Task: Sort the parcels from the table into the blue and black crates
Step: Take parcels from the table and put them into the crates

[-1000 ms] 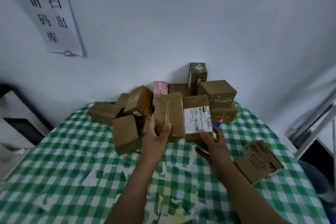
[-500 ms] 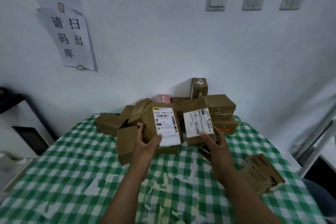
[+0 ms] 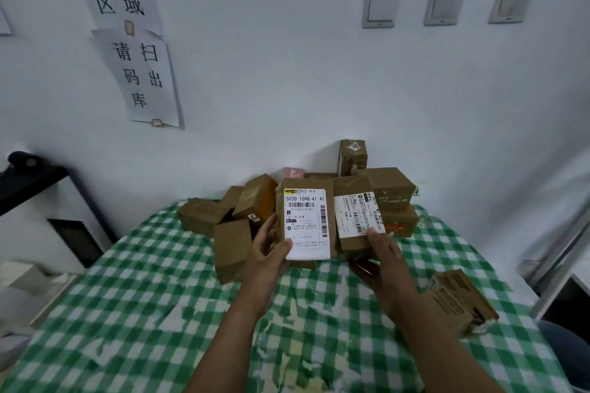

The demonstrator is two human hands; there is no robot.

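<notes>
My left hand (image 3: 266, 252) grips a brown cardboard parcel (image 3: 305, 220) upright, its white shipping label facing me. Beside it on the right, my right hand (image 3: 381, 260) holds a second brown parcel (image 3: 356, 217), tilted slightly, also label forward. Both are raised just above the green checked tablecloth (image 3: 153, 303). Behind them a pile of brown parcels (image 3: 391, 190) leans against the wall, with a pink box (image 3: 292, 172) among them. No blue or black crate is in view.
A flat cardboard parcel (image 3: 456, 303) lies near the table's right edge. Another box (image 3: 231, 250) stands just left of my left hand. Paper signs (image 3: 143, 73) and wall switches (image 3: 380, 8) hang on the white wall. A dark shelf (image 3: 28, 175) stands left, a metal frame (image 3: 562, 258) right.
My left hand has turned its parcel so the white label now faces me. Both parcels have been lifted slightly, and the view has tilted upward.
</notes>
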